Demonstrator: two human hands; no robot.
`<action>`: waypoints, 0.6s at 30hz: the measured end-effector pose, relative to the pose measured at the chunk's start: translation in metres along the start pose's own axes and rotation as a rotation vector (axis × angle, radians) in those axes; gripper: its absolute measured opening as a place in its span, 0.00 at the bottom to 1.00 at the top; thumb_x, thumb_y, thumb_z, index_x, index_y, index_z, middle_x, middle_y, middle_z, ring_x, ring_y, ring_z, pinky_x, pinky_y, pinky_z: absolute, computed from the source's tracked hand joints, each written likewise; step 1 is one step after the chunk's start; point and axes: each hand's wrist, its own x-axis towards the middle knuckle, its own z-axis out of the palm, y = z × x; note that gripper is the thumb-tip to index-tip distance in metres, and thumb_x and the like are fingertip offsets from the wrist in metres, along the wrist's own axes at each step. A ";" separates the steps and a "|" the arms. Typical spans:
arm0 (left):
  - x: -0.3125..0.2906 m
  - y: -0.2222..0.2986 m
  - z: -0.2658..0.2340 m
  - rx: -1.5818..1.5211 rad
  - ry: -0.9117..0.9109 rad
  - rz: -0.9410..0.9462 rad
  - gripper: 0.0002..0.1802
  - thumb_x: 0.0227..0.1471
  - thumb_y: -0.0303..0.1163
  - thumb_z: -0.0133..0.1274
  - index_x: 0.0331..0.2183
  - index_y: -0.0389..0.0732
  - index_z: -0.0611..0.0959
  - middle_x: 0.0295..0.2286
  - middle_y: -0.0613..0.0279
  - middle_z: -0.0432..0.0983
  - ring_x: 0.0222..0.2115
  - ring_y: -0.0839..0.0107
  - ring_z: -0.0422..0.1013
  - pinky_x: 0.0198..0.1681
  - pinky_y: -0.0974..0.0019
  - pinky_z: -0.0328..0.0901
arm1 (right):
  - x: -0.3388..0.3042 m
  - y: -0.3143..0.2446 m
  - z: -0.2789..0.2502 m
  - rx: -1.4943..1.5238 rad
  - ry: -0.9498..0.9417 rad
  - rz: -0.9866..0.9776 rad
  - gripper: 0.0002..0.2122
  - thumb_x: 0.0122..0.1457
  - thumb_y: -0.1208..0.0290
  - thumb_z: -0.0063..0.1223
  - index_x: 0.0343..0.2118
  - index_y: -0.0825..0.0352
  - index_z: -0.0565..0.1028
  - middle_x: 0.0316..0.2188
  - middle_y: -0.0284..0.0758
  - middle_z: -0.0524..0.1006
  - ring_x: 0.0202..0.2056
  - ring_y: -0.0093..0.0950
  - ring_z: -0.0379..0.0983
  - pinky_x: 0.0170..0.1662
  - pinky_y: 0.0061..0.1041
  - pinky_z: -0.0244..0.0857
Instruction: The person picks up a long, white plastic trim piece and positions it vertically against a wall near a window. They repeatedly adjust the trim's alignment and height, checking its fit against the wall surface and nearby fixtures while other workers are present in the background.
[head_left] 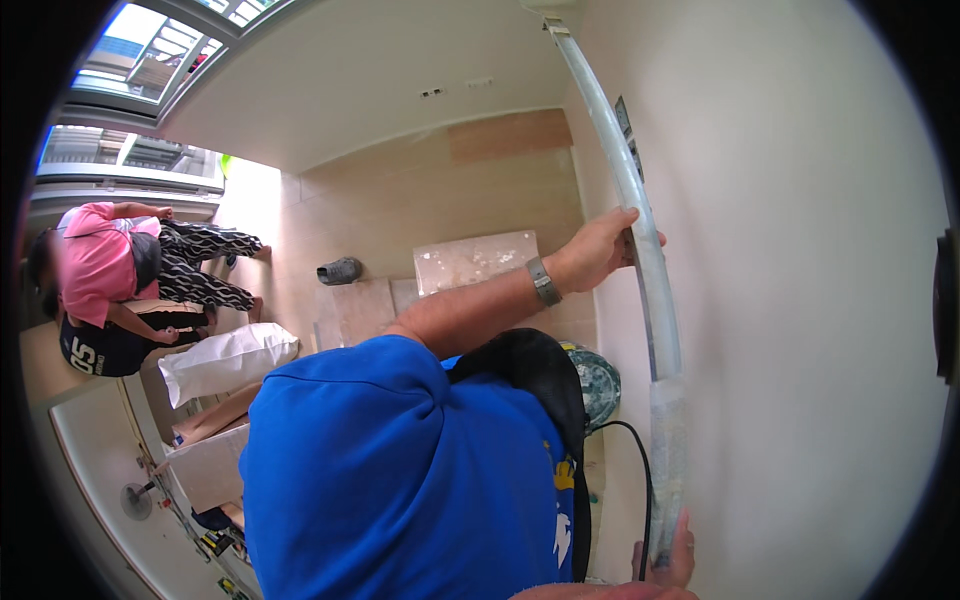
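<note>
A long, pale grey metal straightedge [632, 190] runs along the plain light wall [790, 300] on the right. My left hand [605, 250] is closed around its middle, thumb on the near side and fingertips showing past the far edge. Its lower stretch looks coated with whitish residue. At the bottom end, my right hand [677, 560] grips the straightedge with fingers on either side, partly cut off by the frame. Whether the bar touches the wall along its length, I cannot tell.
A spattered bucket [598, 385] stands by my body, with a black cord [645, 470] near it. A stained pale board [475, 262] and a dark grey container [340, 271] lie on the floor. At left are a person in pink [100, 260], another in black [100, 345], and a white sack [230, 360].
</note>
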 end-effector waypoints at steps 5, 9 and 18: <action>0.028 -0.020 -0.047 0.035 0.117 -0.072 0.18 0.59 0.39 0.30 0.40 0.35 0.67 0.37 0.51 0.72 0.38 0.59 0.69 0.46 0.55 0.61 | 0.035 0.023 0.036 0.067 -0.081 0.030 0.33 0.41 0.80 0.53 0.55 0.75 0.58 0.32 0.45 0.70 0.35 0.39 0.69 0.39 0.31 0.62; 0.048 -0.034 -0.074 0.031 0.269 -0.101 0.18 0.58 0.39 0.30 0.41 0.35 0.66 0.35 0.51 0.73 0.37 0.59 0.70 0.46 0.55 0.61 | 0.062 0.035 0.059 0.072 -0.086 0.068 0.33 0.41 0.78 0.55 0.55 0.73 0.59 0.32 0.46 0.71 0.34 0.41 0.69 0.38 0.32 0.62; 0.112 -0.071 -0.181 -0.007 0.491 -0.201 0.20 0.55 0.37 0.29 0.44 0.33 0.63 0.33 0.51 0.73 0.35 0.59 0.70 0.43 0.55 0.63 | 0.157 0.048 0.135 -0.047 -0.079 0.051 0.31 0.44 0.71 0.53 0.56 0.64 0.60 0.33 0.46 0.71 0.32 0.44 0.71 0.33 0.37 0.66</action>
